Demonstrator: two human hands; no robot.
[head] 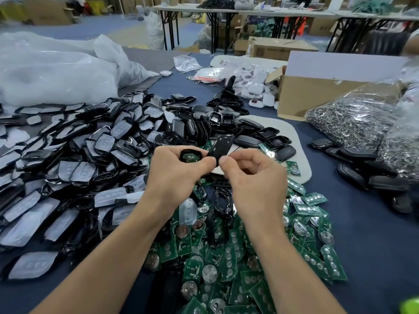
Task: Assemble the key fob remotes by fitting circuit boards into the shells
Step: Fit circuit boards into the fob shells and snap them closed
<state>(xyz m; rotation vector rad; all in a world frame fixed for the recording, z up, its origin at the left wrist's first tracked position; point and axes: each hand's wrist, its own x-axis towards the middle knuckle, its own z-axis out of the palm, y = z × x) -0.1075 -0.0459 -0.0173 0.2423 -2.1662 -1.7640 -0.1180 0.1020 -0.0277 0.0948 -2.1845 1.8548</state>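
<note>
Left hand (179,171) grasps an open black shell half (191,151), fingers curled round it, raised above the surface (367,234). A green circuit board (189,158) sits inside that shell. Right hand (254,175) pinches a black cover (221,146) by its lower end between thumb and forefinger. The cover stands tilted, just beside the shell half; contact between them cannot be confirmed.

Surface contents, left to right:
- clear plastic bags (56,69) at far left
- heap of black shells with translucent button pads (79,159)
- pile of loose green boards (249,257) beneath both forearms
- cardboard box (317,94)
- bag of metal key rings (353,118) at right
</note>
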